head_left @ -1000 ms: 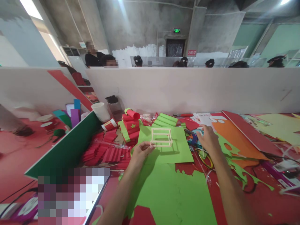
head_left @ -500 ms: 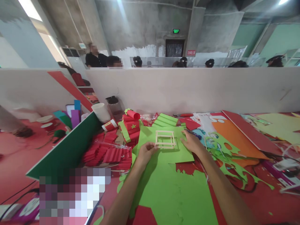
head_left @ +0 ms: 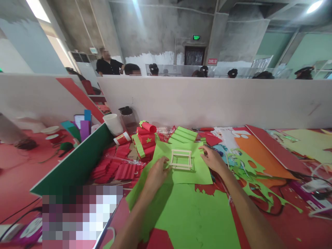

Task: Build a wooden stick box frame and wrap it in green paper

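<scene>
A small box frame of pale wooden sticks [head_left: 181,159] rests on a light green paper sheet [head_left: 193,172] in the middle of the desk. My left hand [head_left: 157,172] is at the frame's left side, fingertips pinching its lower left corner. My right hand [head_left: 212,159] lies on the sheet's right edge, fingers partly curled and pressing on the paper near the frame. A larger green sheet [head_left: 192,214] lies under my forearms.
Red folded paper strips [head_left: 121,169], red and green paper rolls [head_left: 145,136], a white cup [head_left: 113,123] and a dark jar [head_left: 127,117] stand at the left. Orange and green cutouts [head_left: 256,155] cover the right. A white partition [head_left: 212,100] closes the back; other people sit beyond it.
My left hand lowered the stick frame onto the green sheet. My right hand came in from the right and settled on the sheet's right edge.
</scene>
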`<state>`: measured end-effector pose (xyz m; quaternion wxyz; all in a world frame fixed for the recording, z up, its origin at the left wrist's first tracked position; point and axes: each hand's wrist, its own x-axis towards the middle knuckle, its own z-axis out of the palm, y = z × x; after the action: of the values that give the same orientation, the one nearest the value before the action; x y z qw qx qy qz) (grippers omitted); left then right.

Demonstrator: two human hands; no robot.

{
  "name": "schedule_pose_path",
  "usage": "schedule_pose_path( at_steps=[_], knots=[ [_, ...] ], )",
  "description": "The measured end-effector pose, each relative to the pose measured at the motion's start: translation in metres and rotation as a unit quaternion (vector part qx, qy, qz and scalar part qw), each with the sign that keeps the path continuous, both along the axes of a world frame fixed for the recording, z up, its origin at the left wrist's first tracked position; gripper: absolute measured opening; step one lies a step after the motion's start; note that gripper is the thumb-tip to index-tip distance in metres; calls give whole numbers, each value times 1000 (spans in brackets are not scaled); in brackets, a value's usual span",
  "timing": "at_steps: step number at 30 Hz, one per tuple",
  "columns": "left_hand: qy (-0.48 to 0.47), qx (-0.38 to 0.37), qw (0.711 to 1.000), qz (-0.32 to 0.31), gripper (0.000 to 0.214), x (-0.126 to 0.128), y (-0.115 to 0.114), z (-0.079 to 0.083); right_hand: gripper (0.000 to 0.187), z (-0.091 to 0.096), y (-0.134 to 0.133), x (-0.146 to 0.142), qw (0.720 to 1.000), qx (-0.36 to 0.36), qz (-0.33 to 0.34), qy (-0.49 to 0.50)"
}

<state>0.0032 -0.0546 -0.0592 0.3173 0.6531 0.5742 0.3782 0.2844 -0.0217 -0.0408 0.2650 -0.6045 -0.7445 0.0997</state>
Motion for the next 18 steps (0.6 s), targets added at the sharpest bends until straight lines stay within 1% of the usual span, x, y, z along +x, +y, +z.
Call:
schedule_pose_path(
  at_steps=[2, 5, 7, 10, 12, 14, 18],
  knots=[
    [51, 5, 999, 0, 26, -10, -1, 5, 31, -1, 0, -2, 1000, -6, 5, 3],
    [169, -26, 985, 1, 22, -26, -2, 13, 29, -2, 2, -1, 1000, -13, 12, 25],
    [260, -30, 965, 28, 20, -34, -2, 19, 29, -2, 2, 1, 999, -20, 12, 44],
    [362, 9, 929, 74, 20, -41, -1, 25, 28, -3, 3, 9, 997, -33, 19, 70],
    [393, 41, 915, 84, 20, -43, 1, 25, 29, -4, 3, 13, 996, -44, 24, 75],
    [396, 59, 913, 77, 19, -42, 4, 23, 30, -4, 1, 16, 995, -55, 25, 73],
    [352, 57, 934, 39, 16, -38, 11, 18, 32, -1, -4, 17, 995, -62, 27, 70]
  ],
)
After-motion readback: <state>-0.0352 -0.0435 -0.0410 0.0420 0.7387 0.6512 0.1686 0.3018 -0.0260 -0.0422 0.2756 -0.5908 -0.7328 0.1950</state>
